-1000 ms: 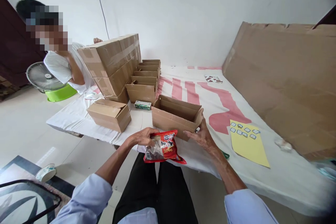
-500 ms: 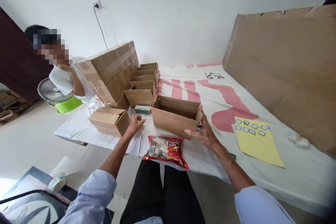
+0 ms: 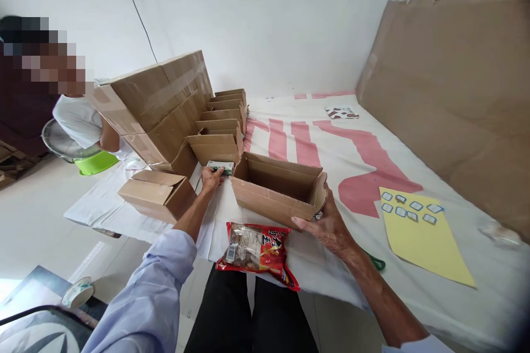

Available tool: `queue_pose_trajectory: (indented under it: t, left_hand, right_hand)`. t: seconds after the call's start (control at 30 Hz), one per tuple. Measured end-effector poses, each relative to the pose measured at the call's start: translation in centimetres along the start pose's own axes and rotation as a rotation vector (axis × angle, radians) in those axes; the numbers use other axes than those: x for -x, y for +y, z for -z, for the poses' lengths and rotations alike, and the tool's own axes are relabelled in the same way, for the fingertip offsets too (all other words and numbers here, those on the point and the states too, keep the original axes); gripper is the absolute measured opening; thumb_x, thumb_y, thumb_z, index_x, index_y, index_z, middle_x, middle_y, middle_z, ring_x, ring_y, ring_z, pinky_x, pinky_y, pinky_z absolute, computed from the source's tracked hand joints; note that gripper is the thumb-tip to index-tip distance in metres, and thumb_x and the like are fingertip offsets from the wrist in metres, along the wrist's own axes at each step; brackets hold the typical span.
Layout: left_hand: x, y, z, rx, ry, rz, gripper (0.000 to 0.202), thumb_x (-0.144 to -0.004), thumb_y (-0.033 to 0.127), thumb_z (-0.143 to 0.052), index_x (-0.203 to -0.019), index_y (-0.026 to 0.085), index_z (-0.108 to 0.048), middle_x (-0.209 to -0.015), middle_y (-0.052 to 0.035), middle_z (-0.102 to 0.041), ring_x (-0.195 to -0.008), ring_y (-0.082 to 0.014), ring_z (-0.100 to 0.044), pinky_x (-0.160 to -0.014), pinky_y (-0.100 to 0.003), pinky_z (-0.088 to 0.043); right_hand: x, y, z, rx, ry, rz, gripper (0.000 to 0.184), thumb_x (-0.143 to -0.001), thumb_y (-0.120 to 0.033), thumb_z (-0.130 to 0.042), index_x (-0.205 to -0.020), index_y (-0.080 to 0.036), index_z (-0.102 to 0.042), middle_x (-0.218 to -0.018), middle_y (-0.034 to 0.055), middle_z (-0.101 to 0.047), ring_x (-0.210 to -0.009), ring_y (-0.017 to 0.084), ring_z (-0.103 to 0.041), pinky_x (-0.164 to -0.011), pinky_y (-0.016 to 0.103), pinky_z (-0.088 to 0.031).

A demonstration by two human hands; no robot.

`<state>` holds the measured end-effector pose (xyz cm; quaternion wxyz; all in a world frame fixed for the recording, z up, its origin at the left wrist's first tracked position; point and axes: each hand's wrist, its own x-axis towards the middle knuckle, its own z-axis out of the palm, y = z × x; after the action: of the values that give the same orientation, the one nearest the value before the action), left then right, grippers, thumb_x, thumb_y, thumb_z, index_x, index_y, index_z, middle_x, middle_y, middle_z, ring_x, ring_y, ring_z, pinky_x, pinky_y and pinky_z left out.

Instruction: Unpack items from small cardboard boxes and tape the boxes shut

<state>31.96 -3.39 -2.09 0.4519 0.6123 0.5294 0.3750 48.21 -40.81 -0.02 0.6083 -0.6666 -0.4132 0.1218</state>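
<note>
An open cardboard box [image 3: 273, 198] stands on the white and red cloth [image 3: 364, 176] in front of me. My right hand [image 3: 325, 223] grips its near right corner. My left hand [image 3: 212, 178] reaches forward and closes its fingers on a small green and white pack [image 3: 221, 166] lying left of the box. A red snack bag [image 3: 256, 245] lies flat at the cloth's near edge, between my arms, touched by neither hand.
A closed small box [image 3: 155, 194] sits to the left. A stack of taped cartons [image 3: 155, 105] and a row of open boxes [image 3: 221, 121] stand behind. A yellow sheet [image 3: 422, 237] with small stickers lies right. Large cardboard [image 3: 455, 99] leans on the wall. Another person sits far left.
My left hand let go of the red snack bag, which now lies on the cloth, and moved forward to the small green pack. My right hand stayed on the box.
</note>
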Motion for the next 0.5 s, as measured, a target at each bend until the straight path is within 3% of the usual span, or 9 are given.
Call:
queue_pose_trajectory:
  t: [0.17,0.33,0.5]
  left_hand:
    - [-2.6,0.9,-2.2,-0.022,0.031,-0.015,0.044,-0.084,0.038,-0.091,-0.110,0.017,-0.063,-0.060,0.0050,-0.064,-0.049,-0.0166,-0.067,-0.047,-0.021,-0.048]
    - [-5.5,1.7,-4.5,-0.034,0.044,-0.017,0.041,-0.085,0.036,-0.090,-0.110,0.017,-0.064,-0.067,0.0023,-0.068,-0.054,-0.0172,-0.069,-0.050,-0.022,-0.048]
    - [-7.3,2.7,-6.1,0.007,-0.061,-0.029,0.031,-0.094,0.033,-0.080,-0.111,0.017,-0.060,-0.069,0.0035,-0.066,-0.050,-0.0129,-0.063,-0.055,-0.024,-0.053]
  right_hand:
    - [0.2,-0.1,0.1,-0.017,0.000,-0.026,0.126,-0.074,-0.055,-0.097,-0.176,-0.036,-0.026,-0.176,0.0123,-0.039,-0.160,0.038,-0.044,-0.126,0.055,-0.050]
    - [0.5,-0.2,0.4,0.053,0.010,-0.077,0.129,-0.073,-0.056,-0.098,-0.178,-0.035,-0.024,-0.175,0.0131,-0.043,-0.160,0.043,-0.046,-0.130,0.063,-0.045]
    - [0.6,-0.5,0.5,0.050,-0.004,-0.105,0.130,-0.076,-0.058,-0.096,-0.179,-0.036,-0.020,-0.176,0.0141,-0.042,-0.157,0.045,-0.050,-0.126,0.066,-0.051]
